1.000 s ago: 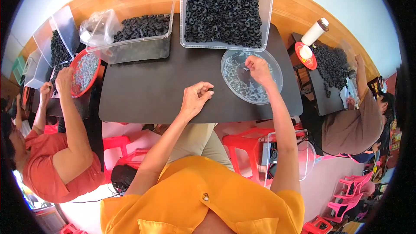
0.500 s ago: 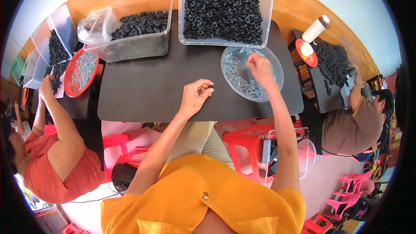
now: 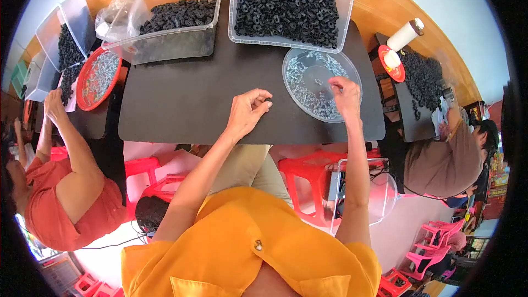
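Observation:
Above the dark table, my left hand is closed, with a small black plastic part pinched between thumb and fingertips. My right hand hovers at the right side of a round clear tray, its fingers drawn together in a pinch. Whatever they hold, if anything, is too small to make out. Many small silvery coil-like pieces lie spread over the tray, mostly in a ring around its middle.
Behind the tray stands a clear bin heaped with black parts. A second clear bin of black parts is to its left, beside a plastic bag. Co-workers sit at tables on both sides. Red stools stand below the table.
My right hand has moved right and nearer to me over the tray. My left hand keeps its pinch on the black part. The whole view has shifted slightly.

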Action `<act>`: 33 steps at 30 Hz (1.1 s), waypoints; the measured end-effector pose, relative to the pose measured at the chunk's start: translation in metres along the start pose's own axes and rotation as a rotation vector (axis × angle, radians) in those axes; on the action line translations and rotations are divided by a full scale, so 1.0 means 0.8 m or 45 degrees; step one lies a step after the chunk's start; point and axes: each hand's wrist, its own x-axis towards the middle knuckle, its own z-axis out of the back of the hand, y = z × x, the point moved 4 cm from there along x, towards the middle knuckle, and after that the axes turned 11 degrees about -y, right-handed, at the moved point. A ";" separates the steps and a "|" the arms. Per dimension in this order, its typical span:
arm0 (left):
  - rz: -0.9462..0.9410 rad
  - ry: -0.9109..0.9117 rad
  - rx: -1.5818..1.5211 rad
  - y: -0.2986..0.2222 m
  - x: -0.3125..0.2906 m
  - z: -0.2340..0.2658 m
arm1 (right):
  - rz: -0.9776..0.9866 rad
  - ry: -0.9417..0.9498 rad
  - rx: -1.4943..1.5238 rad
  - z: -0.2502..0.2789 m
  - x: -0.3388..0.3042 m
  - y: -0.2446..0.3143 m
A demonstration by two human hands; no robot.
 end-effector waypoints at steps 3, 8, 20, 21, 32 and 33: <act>-0.035 -0.001 0.001 0.003 0.003 -0.001 | -0.005 -0.005 -0.034 0.001 0.005 -0.003; 0.007 -0.003 0.000 -0.001 0.003 -0.001 | -0.014 0.012 -0.089 -0.010 0.013 0.006; 0.015 -0.007 -0.037 0.003 0.001 -0.001 | 0.030 0.046 -0.146 -0.026 0.049 -0.009; 0.018 -0.002 -0.041 0.002 0.000 -0.002 | 0.035 -0.008 -0.143 -0.022 0.051 -0.010; -0.002 0.006 -0.016 0.001 0.003 -0.002 | 0.300 0.199 -0.248 -0.036 0.023 0.011; -0.003 0.004 -0.016 0.002 0.004 -0.002 | 0.307 0.086 -0.145 -0.023 0.026 0.017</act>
